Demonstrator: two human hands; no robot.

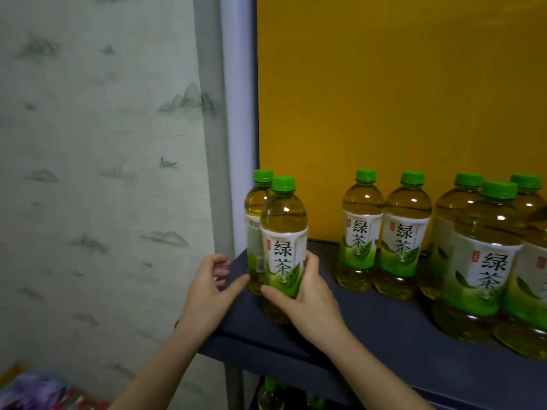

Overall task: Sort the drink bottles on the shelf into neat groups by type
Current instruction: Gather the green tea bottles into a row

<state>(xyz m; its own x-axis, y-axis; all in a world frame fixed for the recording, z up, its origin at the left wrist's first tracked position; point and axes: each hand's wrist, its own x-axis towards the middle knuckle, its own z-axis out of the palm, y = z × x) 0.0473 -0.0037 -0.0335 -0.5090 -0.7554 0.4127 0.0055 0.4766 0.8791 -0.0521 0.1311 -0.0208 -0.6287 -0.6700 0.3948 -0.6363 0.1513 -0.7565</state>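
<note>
Right grip [307,300] round green tea bottle [284,232], left grip [207,294] loose beside it

Both bare forearms reach up from the lower edge. The right hand [307,303] wraps the lower part of the front bottle [282,250] — thumb across its near side, fingers curled round the far side. The left hand [207,291] hovers just beside it, fingers loosely curled, thumb stretched out — perhaps touching the rear bottle [255,232].

Glossy clear plastic bottles [362,232], matt shelf [370,321]
</note>
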